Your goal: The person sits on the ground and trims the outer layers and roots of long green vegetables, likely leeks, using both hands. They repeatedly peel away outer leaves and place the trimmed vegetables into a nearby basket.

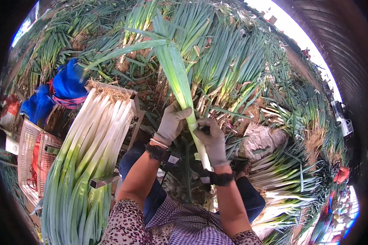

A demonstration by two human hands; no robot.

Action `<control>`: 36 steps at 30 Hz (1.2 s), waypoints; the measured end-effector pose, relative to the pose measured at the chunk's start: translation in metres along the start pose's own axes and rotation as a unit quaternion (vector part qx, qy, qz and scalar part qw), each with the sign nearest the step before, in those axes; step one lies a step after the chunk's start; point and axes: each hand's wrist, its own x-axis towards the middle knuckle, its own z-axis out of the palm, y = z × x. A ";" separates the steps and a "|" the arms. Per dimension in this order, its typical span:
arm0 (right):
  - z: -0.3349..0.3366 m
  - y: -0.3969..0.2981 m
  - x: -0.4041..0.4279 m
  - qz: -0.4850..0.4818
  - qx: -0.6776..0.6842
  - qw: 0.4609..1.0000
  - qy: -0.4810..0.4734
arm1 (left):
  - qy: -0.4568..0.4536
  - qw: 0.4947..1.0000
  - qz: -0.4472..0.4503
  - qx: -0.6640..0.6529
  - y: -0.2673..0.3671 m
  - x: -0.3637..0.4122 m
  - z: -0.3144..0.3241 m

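Observation:
Both my hands wear pale work gloves. My left hand (pixel 173 121) grips a large green onion (pixel 179 81) around its light green middle, with the thumb across the front. My right hand (pixel 211 139) is at the same stalk just below, fingers curled at its side; whether they hold the stalk or a leaf sheath is unclear. The stalk tilts, its broad green leaves pointing up and one bent over to the left, its white end down by my right wrist. To the left, trimmed green onions (pixel 92 144) lie in a thick row on a metal stand (pixel 135 102), roots up.
Bundles of untrimmed green onions (pixel 230 61) cover the ground ahead. More stalks (pixel 282 186) lie at the right, by a crumpled sack (pixel 263 141). A plastic basket (pixel 29 153) and blue cloth (pixel 69 82) are at the left. A metal tube end (pixel 102 181) juts beside the row.

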 end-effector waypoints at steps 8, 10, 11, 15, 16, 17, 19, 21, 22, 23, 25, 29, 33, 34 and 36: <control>0.014 -0.030 -0.014 -0.081 -0.149 0.983 0.075 | 0.003 1.000 0.001 0.004 0.017 0.002 -0.012; 0.017 -0.022 -0.004 -0.075 -0.156 0.984 0.050 | 0.005 1.000 0.003 0.000 0.014 0.001 0.001; 0.018 -0.014 -0.002 -0.072 -0.158 0.984 0.036 | 0.008 1.000 0.005 -0.001 0.013 0.001 0.005; 0.019 0.003 -0.009 -0.125 -0.112 0.986 0.012 | 0.079 0.990 0.076 0.093 0.018 0.004 -0.001; 0.021 0.002 -0.004 -0.110 -0.122 0.986 0.038 | 0.103 0.991 0.053 0.066 0.022 0.004 -0.003; 0.025 0.002 0.004 -0.102 -0.078 0.991 0.024 | 0.111 0.991 0.053 0.058 0.023 0.003 -0.002; 0.029 0.001 0.016 -0.086 0.010 0.996 0.004 | 0.119 0.991 0.052 0.043 0.023 0.003 0.004; 0.021 0.008 0.005 -0.120 -0.065 0.990 -0.030 | 0.140 0.986 0.055 0.076 0.021 0.004 -0.002; 0.015 0.003 -0.010 -0.123 -0.080 0.988 -0.052 | 0.161 0.984 0.045 0.060 0.028 0.003 -0.002; 0.008 0.002 -0.025 -0.127 -0.094 0.985 -0.074 | 0.182 0.982 0.038 0.044 0.035 0.003 -0.004; -0.007 0.015 -0.041 -0.085 -0.086 0.988 -0.100 | 0.188 0.974 0.074 0.105 0.050 0.009 -0.016; 0.006 -0.008 -0.013 -0.074 -0.095 0.992 -0.034 | 0.185 0.975 0.088 0.091 0.042 0.011 -0.010; 0.030 0.002 0.017 -0.163 -0.084 0.982 -0.034 | 0.161 0.976 0.094 0.112 0.017 0.012 -0.007; 0.026 0.007 0.010 -0.163 -0.101 0.980 -0.060 | 0.179 0.975 0.086 0.101 0.023 0.013 -0.011; 0.016 0.013 -0.020 -0.133 -0.105 0.979 -0.113 | 0.217 0.971 0.070 0.077 0.041 0.016 -0.018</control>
